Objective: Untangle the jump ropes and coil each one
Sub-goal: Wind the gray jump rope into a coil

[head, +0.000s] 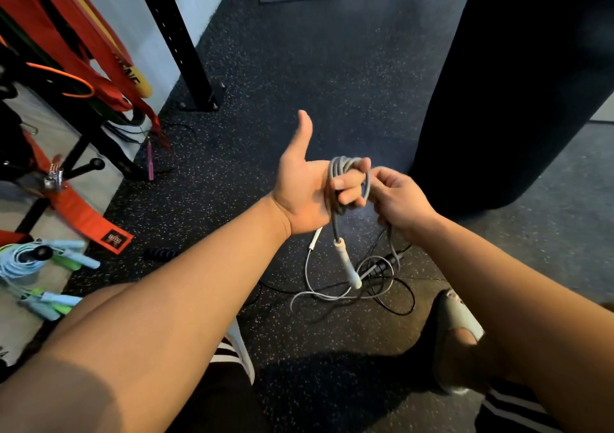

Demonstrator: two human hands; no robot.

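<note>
From my remote seat I watch the left hand [300, 196], thumb up, fingers [345, 183] curled through a grey jump rope [349, 163] coil as the right hand [398, 196] pinches its strand, whose tail lies looped with a black rope [395, 263] on the floor [332, 67] and may snag, dragging loops loose.

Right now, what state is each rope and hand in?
left hand: thumb up, fingers curled round grey rope coil
right hand: pinches grey rope
grey rope: partly coiled, rest loose on floor
white handle: hangs below the coil
black rope: on floor, tangled with grey tail
blue rope: coiled
</note>
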